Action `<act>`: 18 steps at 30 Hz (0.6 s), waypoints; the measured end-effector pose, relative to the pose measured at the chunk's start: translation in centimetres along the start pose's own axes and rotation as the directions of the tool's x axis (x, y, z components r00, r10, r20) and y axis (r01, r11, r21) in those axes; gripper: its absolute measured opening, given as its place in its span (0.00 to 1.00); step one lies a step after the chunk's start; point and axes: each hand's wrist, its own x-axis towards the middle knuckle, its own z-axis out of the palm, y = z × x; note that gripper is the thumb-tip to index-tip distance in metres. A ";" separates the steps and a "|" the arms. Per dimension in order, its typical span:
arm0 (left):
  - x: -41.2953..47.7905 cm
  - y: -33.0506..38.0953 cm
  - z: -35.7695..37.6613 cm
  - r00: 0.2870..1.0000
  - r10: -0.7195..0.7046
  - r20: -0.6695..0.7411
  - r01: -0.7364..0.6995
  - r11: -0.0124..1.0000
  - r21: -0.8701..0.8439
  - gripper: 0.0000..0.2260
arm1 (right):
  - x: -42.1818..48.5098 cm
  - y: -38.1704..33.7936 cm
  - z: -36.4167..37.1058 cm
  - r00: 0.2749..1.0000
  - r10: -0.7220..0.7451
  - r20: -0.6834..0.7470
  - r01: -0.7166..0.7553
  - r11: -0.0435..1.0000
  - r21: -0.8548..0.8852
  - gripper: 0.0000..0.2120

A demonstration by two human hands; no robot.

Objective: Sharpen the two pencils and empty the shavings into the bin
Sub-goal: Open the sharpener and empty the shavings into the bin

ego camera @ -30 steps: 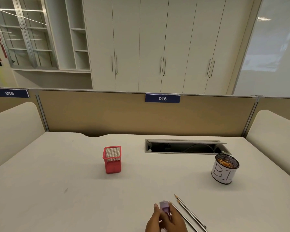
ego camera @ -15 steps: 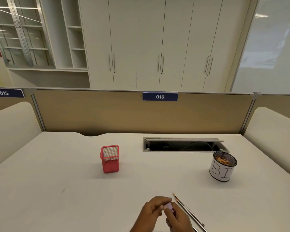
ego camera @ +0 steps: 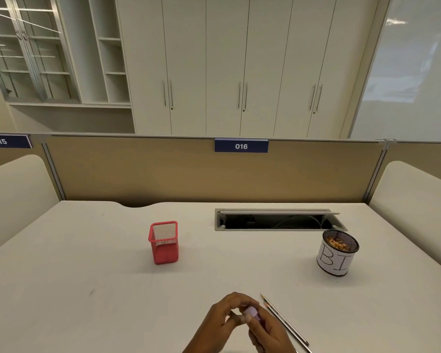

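A small lilac pencil sharpener [ego camera: 251, 312] is held above the desk's near edge between both hands. My left hand [ego camera: 220, 324] curls over it from the left and my right hand [ego camera: 267, 332] grips it from below and the right. Two dark pencils [ego camera: 284, 321] lie side by side on the desk just right of my right hand, their sharpened tips pointing away to the upper left. The bin [ego camera: 337, 262], a round mesh cup wrapped in white paper with letters on it, stands at the right with shavings inside.
A red mesh pen holder [ego camera: 164, 247] stands left of centre on the white desk [ego camera: 87, 276]. An open cable slot [ego camera: 275, 221] lies at the back right. A tan partition [ego camera: 138, 171] closes off the far edge.
My left hand has come up from below and closed over the sharpener, which was first held by my right hand alone. The pencils, the bin and the holder have stayed in place.
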 end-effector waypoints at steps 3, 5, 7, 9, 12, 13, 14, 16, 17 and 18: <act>0.1 -0.5 -0.4 1.000 -0.011 -0.021 0.012 0.998 0.067 0.17 | 0.2 0.1 -0.3 1.000 0.030 -0.006 -0.030 0.999 -0.016 0.20; 0.0 -0.6 -0.4 0.997 -0.071 -0.040 0.069 0.995 -0.069 0.12 | 0.2 -0.3 -0.4 0.999 0.034 0.013 -0.034 0.999 -0.007 0.16; 0.0 -1.1 -0.5 0.989 -0.139 -0.046 0.124 0.963 -0.237 0.21 | 0.3 -0.5 -0.6 0.999 0.032 0.022 -0.032 0.999 0.013 0.17; 0.0 -1.6 -0.2 0.981 -0.191 -0.025 0.169 0.915 -0.365 0.30 | 0.4 -0.6 -0.7 0.999 0.027 0.030 -0.028 0.999 0.024 0.16; 0.3 -2.1 0.4 0.971 -0.236 -0.018 0.190 0.823 -0.535 0.40 | 0.6 -0.6 -0.8 0.999 0.014 0.031 -0.015 1.000 0.013 0.16; 0.5 -2.1 0.6 0.969 -0.248 -0.023 0.189 0.793 -0.580 0.42 | 0.6 -0.7 -0.8 1.000 0.008 0.026 -0.008 1.000 0.008 0.16; 0.7 -2.2 0.8 0.964 -0.263 -0.032 0.188 0.762 -0.620 0.43 | 0.6 -0.7 -0.8 1.000 0.002 0.020 -0.002 1.000 0.006 0.15; 1.0 -2.1 1.1 0.953 -0.299 -0.042 0.188 0.696 -0.693 0.44 | 0.7 -0.8 -0.9 1.000 -0.002 0.008 0.002 1.000 0.006 0.15; 1.1 -1.9 1.2 0.947 -0.318 -0.044 0.187 0.659 -0.729 0.45 | 0.7 -0.9 -0.9 1.000 0.001 0.005 -0.001 1.000 0.004 0.15; 1.2 -1.9 1.3 0.939 -0.340 -0.044 0.189 0.619 -0.762 0.45 | 0.7 -0.9 -0.9 1.000 0.005 0.005 -0.005 1.000 0.001 0.15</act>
